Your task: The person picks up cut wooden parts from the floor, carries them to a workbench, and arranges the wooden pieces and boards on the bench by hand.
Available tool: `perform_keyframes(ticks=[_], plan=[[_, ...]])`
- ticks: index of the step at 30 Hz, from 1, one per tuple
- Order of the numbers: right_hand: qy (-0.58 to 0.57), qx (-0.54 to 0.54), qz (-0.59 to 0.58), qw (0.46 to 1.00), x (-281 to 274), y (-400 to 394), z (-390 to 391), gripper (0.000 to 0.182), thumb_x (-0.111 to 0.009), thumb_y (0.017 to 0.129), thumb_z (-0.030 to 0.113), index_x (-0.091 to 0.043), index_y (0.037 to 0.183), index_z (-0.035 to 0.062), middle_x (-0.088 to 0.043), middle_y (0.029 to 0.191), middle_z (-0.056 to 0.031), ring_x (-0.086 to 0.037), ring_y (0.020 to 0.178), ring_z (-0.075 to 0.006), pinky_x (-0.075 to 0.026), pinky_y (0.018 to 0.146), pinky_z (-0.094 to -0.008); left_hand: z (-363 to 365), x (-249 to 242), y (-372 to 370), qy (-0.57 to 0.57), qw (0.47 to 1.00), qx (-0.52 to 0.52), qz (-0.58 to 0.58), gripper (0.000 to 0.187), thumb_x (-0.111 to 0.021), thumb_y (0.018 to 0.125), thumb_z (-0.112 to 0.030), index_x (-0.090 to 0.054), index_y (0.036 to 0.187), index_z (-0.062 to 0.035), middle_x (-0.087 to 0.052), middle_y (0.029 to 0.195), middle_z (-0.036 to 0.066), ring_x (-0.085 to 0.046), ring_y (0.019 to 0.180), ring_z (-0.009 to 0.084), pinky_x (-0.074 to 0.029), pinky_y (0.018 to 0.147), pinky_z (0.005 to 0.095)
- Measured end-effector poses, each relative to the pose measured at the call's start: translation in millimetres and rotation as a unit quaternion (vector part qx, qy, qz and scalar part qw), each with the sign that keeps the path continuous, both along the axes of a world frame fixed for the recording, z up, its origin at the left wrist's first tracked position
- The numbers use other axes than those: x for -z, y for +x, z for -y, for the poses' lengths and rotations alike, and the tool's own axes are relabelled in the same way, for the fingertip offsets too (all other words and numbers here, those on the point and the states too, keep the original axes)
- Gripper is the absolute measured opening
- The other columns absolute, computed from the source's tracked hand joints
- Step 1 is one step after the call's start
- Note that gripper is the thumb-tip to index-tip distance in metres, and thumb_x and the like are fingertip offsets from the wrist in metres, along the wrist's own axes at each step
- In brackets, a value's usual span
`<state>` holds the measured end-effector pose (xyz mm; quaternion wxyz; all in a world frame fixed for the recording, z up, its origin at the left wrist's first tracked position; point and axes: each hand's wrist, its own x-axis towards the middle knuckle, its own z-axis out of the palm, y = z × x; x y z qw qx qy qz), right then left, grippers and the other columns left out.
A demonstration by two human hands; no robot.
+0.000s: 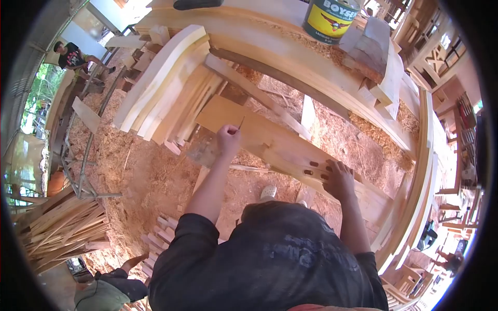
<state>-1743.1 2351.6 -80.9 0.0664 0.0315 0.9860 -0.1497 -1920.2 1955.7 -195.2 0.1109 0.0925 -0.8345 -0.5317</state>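
Observation:
A long wooden board (pixel 280 150) lies slantwise in front of me, with several dark oval slots cut into it near its right part. My left hand (pixel 228 139) is closed in a pinch over the board's left half, and a thin pencil-like stick (pixel 241 122) points up out of its fingers. On the right, my right hand (pixel 339 180) rests on the board beside the slots, its fingers apart and spread over the surface. A thin flat brown sheet or lighter panel (pixel 215 113) shows at the board's left end.
Curved wooden pieces (pixel 166 83) stand stacked at left. Across the back, a thick beam (pixel 280 52) bears a paint can (pixel 331 20) and a wood block (pixel 369 49). Sawdust (pixel 150 171) covers the ground. One person (pixel 75 57) sits far left; another (pixel 111 287) is at lower left.

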Motion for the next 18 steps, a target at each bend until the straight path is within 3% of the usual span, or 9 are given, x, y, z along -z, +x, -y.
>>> perform_keyframes(ticks=[2, 5, 7, 11, 18], plan=[[-0.004, 0.000, -0.015, 1.000, 2.9, 3.4, -1.5, 0.064, -0.076, 0.074, 0.017, -0.061, 0.136, 0.0186, -0.066, 0.123, -0.0107, -0.062, 0.122, -0.0339, -0.044, 0.105, -0.0531, -6.7, -14.2, -10.2, -0.080, 0.995, 0.032, 0.043, 0.008, -0.074, 0.079, -0.009, -0.070, 0.076, -0.0037, -0.072, 0.071, 0.012, -0.072, 0.069, 0.0264, -0.056, 0.068, 0.0388], [0.016, 0.010, -0.021, 1.000, 7.4, 6.1, -3.5, 0.066, -0.078, 0.073, 0.019, -0.061, 0.136, 0.0190, -0.066, 0.123, -0.0110, -0.062, 0.122, -0.0335, -0.044, 0.106, -0.0529, -6.5, 1.5, -16.4, -0.160, 0.985, 0.060, 0.038, 0.010, -0.074, 0.079, -0.011, -0.068, 0.074, -0.0041, -0.071, 0.069, 0.013, -0.072, 0.069, 0.0328, -0.057, 0.068, 0.0426], [0.058, -0.032, -0.026, 0.997, 9.0, 5.7, -3.1, 0.068, -0.082, 0.071, 0.020, -0.061, 0.135, 0.0198, -0.065, 0.122, -0.0103, -0.061, 0.122, -0.0331, -0.044, 0.105, -0.0527, -11.3, -3.6, -15.0, -0.164, 0.984, 0.054, 0.040, 0.011, -0.074, 0.078, -0.012, -0.068, 0.074, -0.0043, -0.072, 0.073, 0.015, -0.073, 0.073, 0.0345, -0.058, 0.070, 0.0441], [0.005, 0.016, -0.001, 1.000, 1.6, 2.1, 5.1, 0.070, -0.084, 0.069, 0.022, -0.061, 0.135, 0.0203, -0.065, 0.121, -0.0093, -0.061, 0.121, -0.0330, -0.044, 0.104, -0.0525, -2.4, -5.5, -16.2, -0.161, 0.983, 0.062, 0.060, 0.015, -0.079, 0.076, -0.015, -0.068, 0.078, -0.0042, -0.073, 0.086, 0.018, -0.073, 0.082, 0.0352, -0.057, 0.074, 0.0458], [-0.004, -0.006, -0.006, 1.000, 7.5, 0.4, 3.5, 0.066, -0.083, 0.071, 0.024, -0.063, 0.133, 0.0183, -0.066, 0.118, -0.0099, -0.062, 0.120, -0.0337, -0.044, 0.103, -0.0532, 6.9, 5.8, -10.3, -0.175, 0.979, 0.097, -0.028, 0.035, -0.086, 0.073, -0.020, -0.073, 0.102, -0.0037, -0.071, 0.102, 0.019, -0.068, 0.096, 0.0389, -0.055, 0.085, 0.0479]])
